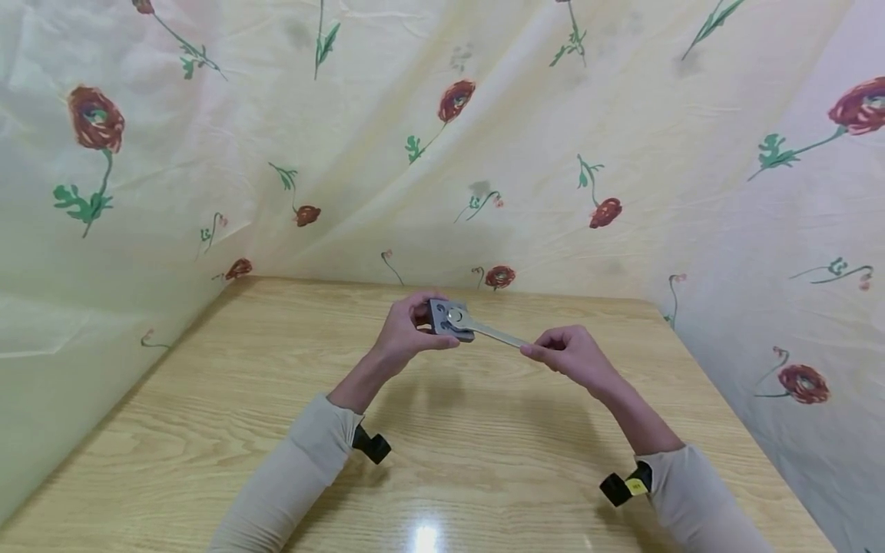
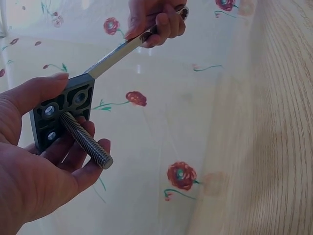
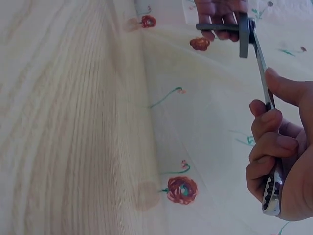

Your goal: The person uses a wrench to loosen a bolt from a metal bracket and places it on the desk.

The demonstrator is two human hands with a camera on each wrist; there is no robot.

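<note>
Plate (image 2: 61, 104) is held above the table (image 1: 484, 499), threaded rod (image 2: 87, 140) projecting from its ribbed face. Left hand (image 1: 404, 330) grips the plate by its edges; right hand (image 1: 574, 355) grips the wrench (image 1: 494, 333), its head against the opposite face. Plate judged stiff, fairly light, not fragile; edges best for holding. Wrench probably heavier, smooth, possibly slippery; hold the shank.

The wrench (image 2: 116, 57) is glossy metal, the threaded rod (image 2: 86, 139) ridged metal, the plate (image 2: 43, 122) matt, the desk (image 1: 173, 430) glossy wood grain.
</note>
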